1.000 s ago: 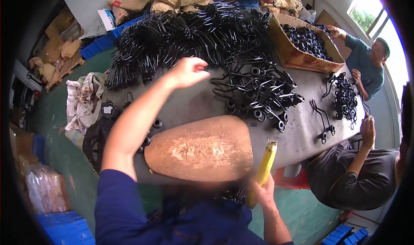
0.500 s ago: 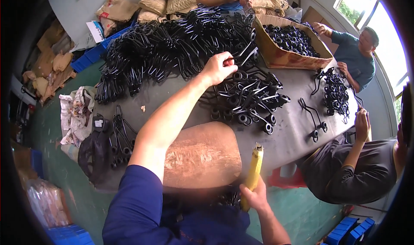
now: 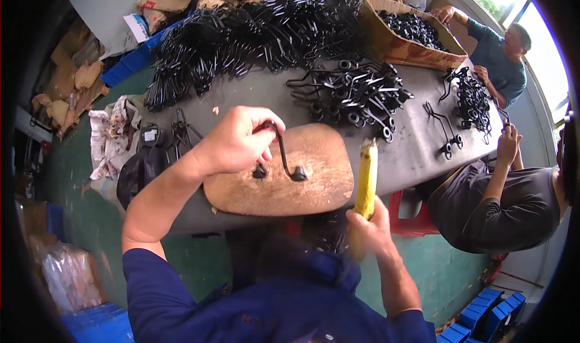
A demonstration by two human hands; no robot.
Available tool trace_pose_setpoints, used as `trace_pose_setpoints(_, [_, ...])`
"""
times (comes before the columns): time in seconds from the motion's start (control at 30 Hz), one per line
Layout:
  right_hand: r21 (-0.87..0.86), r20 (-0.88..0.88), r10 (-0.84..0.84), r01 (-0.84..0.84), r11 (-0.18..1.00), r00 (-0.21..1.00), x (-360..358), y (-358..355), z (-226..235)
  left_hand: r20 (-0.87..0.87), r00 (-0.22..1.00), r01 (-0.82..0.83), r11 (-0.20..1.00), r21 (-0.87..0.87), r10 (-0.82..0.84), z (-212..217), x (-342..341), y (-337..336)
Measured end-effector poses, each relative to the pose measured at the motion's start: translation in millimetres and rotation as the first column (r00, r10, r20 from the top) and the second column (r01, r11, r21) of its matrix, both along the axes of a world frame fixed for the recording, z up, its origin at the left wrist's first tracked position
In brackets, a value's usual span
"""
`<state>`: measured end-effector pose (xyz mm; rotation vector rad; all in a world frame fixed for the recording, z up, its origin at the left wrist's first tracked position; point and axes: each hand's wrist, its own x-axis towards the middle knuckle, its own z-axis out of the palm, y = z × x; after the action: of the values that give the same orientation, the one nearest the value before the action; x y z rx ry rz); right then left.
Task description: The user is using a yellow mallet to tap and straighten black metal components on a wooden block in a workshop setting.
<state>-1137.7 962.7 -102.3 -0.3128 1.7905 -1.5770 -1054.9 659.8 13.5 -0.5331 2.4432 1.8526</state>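
Observation:
My left hand point(image 3: 235, 140) is closed around the upper part of a bent black metal rod point(image 3: 282, 146) above a worn brown wooden board point(image 3: 314, 198). Two black rubber ends of the rod rest on the board's surface or just over it. The other part of the rod is hidden behind my fingers. In my right hand point(image 3: 371, 225), near the board's right edge, is a thick yellow stick point(image 3: 366, 180) with a frayed tip, held upright. Beyond the board lies a tangled heap of similar black rods with rubber rings point(image 3: 356, 95).
A large pile of black rods point(image 3: 241, 41) covers the far table point(image 3: 241, 92). An open cardboard box point(image 3: 417, 56) of black rubber rings stands far right. One co-worker point(image 3: 498, 59) stands beyond it; another point(image 3: 483, 213) sits at the right, holding a rod. A red stool point(image 3: 402, 219) is nearby.
My left hand has drawn back from the heap to the board, bringing a bent rod with it. My right hand and the yellow stick have risen slightly. The view has shifted.

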Motion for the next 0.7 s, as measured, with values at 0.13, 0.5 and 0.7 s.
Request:
trace_pose_setpoints(0.13, [-0.14,-0.169,0.0,-0.024,0.99,0.986,21.8,-16.0,58.0,-0.064,0.998,-0.001,1.0,-0.011,0.001,-3.3,17.6,10.2])
trace_pose_setpoints(0.5, [-0.313,-0.713,-0.102,-0.186,0.931,0.693,69.0,-26.7,99.2,-0.027,0.998,0.052,0.993,-0.109,-0.055,-10.2,11.8,3.7])
trace_pose_setpoints(0.7, [0.292,0.17,0.236,-0.277,0.915,0.957,71.3,-28.1,25.9,-0.267,0.96,-0.006,0.946,-0.325,-0.086,-31.8,18.5,15.3])
